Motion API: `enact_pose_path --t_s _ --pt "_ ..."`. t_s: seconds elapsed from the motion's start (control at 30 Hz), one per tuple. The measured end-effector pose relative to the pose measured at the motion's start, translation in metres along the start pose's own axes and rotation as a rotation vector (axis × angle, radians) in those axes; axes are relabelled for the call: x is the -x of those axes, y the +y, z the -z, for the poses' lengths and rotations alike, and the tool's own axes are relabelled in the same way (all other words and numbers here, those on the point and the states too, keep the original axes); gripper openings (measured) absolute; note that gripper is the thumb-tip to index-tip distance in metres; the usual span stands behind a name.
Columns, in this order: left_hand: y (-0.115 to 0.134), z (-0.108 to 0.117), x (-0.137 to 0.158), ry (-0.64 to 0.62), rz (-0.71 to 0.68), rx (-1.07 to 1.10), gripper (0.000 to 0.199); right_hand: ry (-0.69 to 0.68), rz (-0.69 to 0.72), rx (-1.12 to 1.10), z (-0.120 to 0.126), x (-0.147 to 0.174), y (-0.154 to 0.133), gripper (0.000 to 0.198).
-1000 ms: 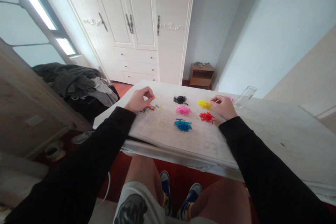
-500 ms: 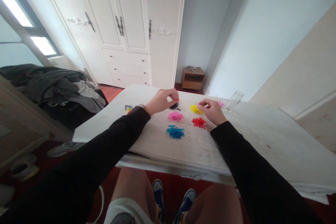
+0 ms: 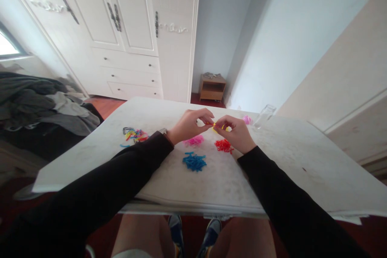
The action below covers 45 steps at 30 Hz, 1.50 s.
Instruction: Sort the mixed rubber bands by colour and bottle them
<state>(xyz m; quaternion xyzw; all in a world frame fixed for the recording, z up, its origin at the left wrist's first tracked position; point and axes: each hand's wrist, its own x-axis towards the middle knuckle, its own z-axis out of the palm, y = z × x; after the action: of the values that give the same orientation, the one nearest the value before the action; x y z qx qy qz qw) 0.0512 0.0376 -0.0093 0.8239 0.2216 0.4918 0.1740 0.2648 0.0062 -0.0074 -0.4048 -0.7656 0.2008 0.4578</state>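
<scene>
My left hand [image 3: 193, 124] and my right hand [image 3: 237, 131] meet fingertip to fingertip above the white table [image 3: 169, 185]. Pinched between them are small orange-red and yellow rubber bands [image 3: 214, 124]; how they join is too small to make out. Beneath my right hand lies a yellow pile, mostly covered, with a pile of red bands [image 3: 223, 146] nearer to me. A pink pile [image 3: 194, 140] is below my left hand, and a blue pile [image 3: 194, 162] sits closest to the front edge. Mixed-colour bands [image 3: 135, 134] lie beside my left wrist.
A clear glass container [image 3: 264, 116] lies tilted at the table's back right, next to a pink round object [image 3: 247, 119]. Beyond the table stand a white wardrobe [image 3: 133, 40] and a small wooden cabinet [image 3: 212, 88]. Clothes [image 3: 45, 100] are heaped at the left.
My right hand has come up from the yellow pile with a yellow band and met my left hand, which stays shut on its orange-red band. The view has shifted, showing more mixed bands.
</scene>
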Motion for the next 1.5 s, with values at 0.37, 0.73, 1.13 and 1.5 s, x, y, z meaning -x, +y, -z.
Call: enact_pose_path --t_s 0.37,0.73,1.13,1.5 --pt "0.004 -0.005 0.006 -0.008 0.045 0.185 0.024 0.028 0.028 -0.003 0.001 0.005 -0.009 0.011" --pt "0.008 -0.003 0.006 0.013 0.053 0.208 0.029 -0.002 0.064 0.039 0.004 0.005 -0.011 0.014" --pt "0.007 -0.004 0.006 -0.042 0.051 0.196 0.030 -0.033 0.066 0.101 0.003 0.004 -0.013 0.011" --pt "0.004 -0.001 0.006 -0.056 0.081 0.174 0.030 0.024 0.007 0.049 0.002 0.005 -0.014 0.013"
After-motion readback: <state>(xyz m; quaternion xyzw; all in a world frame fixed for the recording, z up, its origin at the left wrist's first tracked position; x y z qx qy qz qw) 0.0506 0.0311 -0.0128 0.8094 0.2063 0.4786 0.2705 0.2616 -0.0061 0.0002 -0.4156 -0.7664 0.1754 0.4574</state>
